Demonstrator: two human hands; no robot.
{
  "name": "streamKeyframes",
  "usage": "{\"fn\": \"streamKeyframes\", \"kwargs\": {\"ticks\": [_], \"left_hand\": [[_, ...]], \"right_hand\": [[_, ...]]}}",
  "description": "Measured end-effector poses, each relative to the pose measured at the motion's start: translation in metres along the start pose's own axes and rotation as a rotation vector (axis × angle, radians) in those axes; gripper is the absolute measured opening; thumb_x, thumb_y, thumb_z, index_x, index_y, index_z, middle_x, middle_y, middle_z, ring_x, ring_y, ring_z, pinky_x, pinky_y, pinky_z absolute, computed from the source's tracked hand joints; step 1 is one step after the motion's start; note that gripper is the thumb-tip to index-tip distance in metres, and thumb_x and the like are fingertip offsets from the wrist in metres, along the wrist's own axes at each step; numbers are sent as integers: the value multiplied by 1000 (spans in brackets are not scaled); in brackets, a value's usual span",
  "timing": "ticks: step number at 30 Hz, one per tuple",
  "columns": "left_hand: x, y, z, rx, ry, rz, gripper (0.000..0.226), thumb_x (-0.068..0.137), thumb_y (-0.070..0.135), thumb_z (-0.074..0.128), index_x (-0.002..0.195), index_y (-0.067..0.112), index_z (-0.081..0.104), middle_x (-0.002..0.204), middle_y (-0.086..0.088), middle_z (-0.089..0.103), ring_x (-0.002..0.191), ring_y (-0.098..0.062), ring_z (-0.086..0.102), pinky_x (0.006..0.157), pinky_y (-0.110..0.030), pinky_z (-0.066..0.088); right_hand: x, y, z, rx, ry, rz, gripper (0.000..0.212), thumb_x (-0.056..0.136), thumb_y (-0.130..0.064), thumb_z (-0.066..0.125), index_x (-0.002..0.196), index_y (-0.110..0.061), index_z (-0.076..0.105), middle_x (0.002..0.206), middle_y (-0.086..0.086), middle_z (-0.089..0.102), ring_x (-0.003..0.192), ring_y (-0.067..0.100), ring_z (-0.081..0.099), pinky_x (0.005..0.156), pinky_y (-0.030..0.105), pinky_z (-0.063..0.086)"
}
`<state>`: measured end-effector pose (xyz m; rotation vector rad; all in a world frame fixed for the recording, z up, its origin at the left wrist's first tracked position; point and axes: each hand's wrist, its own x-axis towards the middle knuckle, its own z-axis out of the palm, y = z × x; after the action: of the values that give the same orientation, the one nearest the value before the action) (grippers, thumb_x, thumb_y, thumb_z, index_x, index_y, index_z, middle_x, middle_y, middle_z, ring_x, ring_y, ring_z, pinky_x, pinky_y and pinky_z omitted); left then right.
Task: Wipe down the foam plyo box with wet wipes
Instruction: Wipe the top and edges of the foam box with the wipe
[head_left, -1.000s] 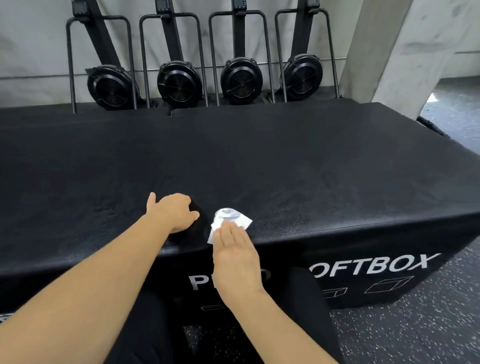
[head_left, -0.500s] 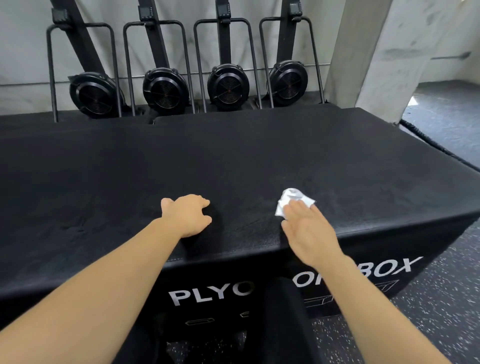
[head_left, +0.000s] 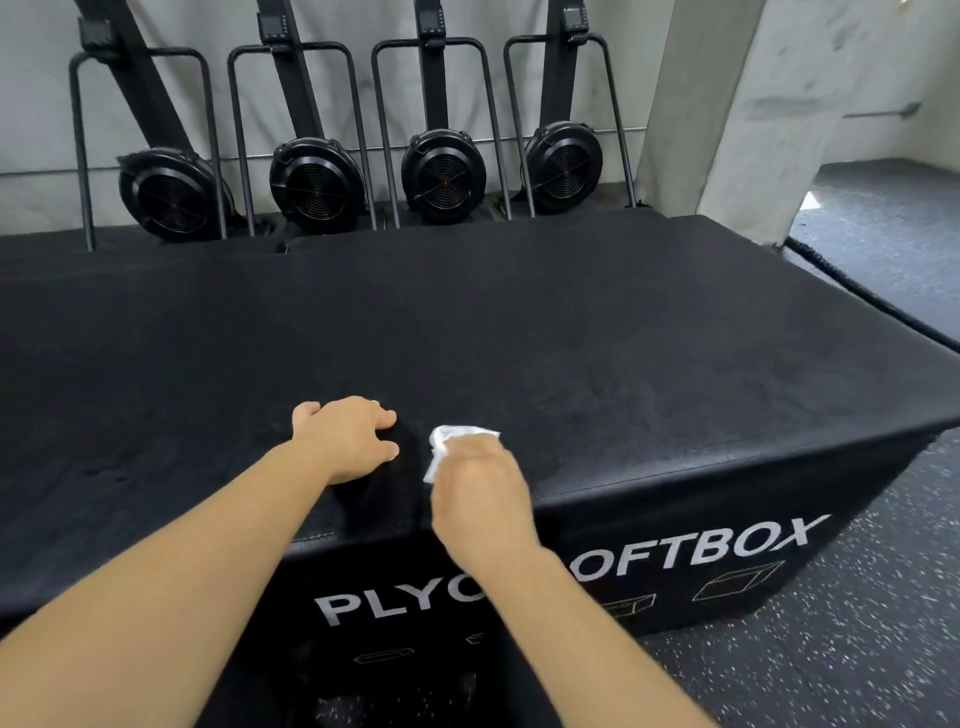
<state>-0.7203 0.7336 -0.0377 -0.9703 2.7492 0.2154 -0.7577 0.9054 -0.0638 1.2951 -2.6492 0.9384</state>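
The black foam plyo box (head_left: 597, 332), lettered "PLYO SOFTBOX" on its front, fills the middle of the view. A crumpled white wet wipe (head_left: 451, 441) lies on the box top near the front edge. My right hand (head_left: 480, 488) presses down on it with its fingers laid over it, and the hand is blurred by motion. Just to the left, my left hand (head_left: 345, 439) rests on the box top with loosely curled fingers and holds nothing. A small gap separates the two hands.
Several black fan-wheel rowing machines (head_left: 444, 174) stand upright against the wall behind the box. A concrete pillar (head_left: 727, 104) rises at the back right. Speckled rubber floor (head_left: 831, 649) lies to the right of the box.
My right hand slid the wipe to the right along the front edge, then back left to beside my left hand. The left hand stayed where it was.
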Motion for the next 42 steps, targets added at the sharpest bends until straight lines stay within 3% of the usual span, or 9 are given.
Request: {"fn": "streamKeyframes", "kwargs": {"ticks": [2,4,10,14,18,26,31,35,42], "left_hand": [[-1,2,-1,18,1,-1,40,94,38,50,134,38,51,154,15,31,140,-9,32,118,-39,9],[-2,5,-2,25,5,-12,39,95,36,50,133,36,52,148,14,41,136,-10,37,117,-40,8],[-3,10,-2,14,0,-35,43,96,32,49,139,36,47,145,11,47,137,-13,38,118,-41,3],[-2,7,1,14,-16,-33,48,97,35,49,145,36,39,157,12,26,144,-13,25,119,-44,0],[0,7,1,19,-26,-37,50,97,36,48,146,36,37,158,13,24,145,-13,24,118,-45,-2],[0,10,0,29,-21,-43,48,97,33,48,145,35,39,157,12,25,145,-15,24,118,-44,-3],[0,13,-1,46,-11,-52,48,97,29,48,143,35,42,151,13,37,141,-14,31,118,-43,-3],[-1,14,-2,62,-12,-62,45,96,29,47,141,36,45,146,11,45,138,-16,37,118,-43,-2],[-1,15,-3,49,-23,-60,42,96,27,48,138,34,48,143,9,48,135,-16,40,118,-43,-2]], "right_hand": [[-6,-7,11,42,1,-14,36,69,13,50,89,-13,64,104,4,59,85,23,43,70,27,33],[-7,-6,11,3,24,-11,36,77,9,57,107,-9,65,103,4,54,90,23,42,72,26,30],[-14,38,-13,-182,11,-93,33,71,8,66,93,-16,66,85,-4,30,70,13,33,54,25,31],[-15,94,-48,-300,87,59,30,67,9,72,74,-19,63,74,-1,35,61,18,40,49,28,37],[-8,152,-81,-286,172,268,17,96,-13,53,92,-12,69,88,3,48,79,23,51,64,35,45],[6,131,-70,-313,246,555,19,93,-7,54,110,-3,63,106,10,50,93,26,50,71,34,41],[1,57,-28,-217,138,328,31,90,-5,53,115,-20,64,113,3,47,102,20,49,80,25,41],[1,18,-2,-134,8,78,26,90,-6,55,115,-13,59,111,6,46,98,22,49,73,27,35],[20,71,-27,-267,-69,-41,31,82,0,58,107,-17,65,92,0,35,87,26,55,62,30,36]]}}
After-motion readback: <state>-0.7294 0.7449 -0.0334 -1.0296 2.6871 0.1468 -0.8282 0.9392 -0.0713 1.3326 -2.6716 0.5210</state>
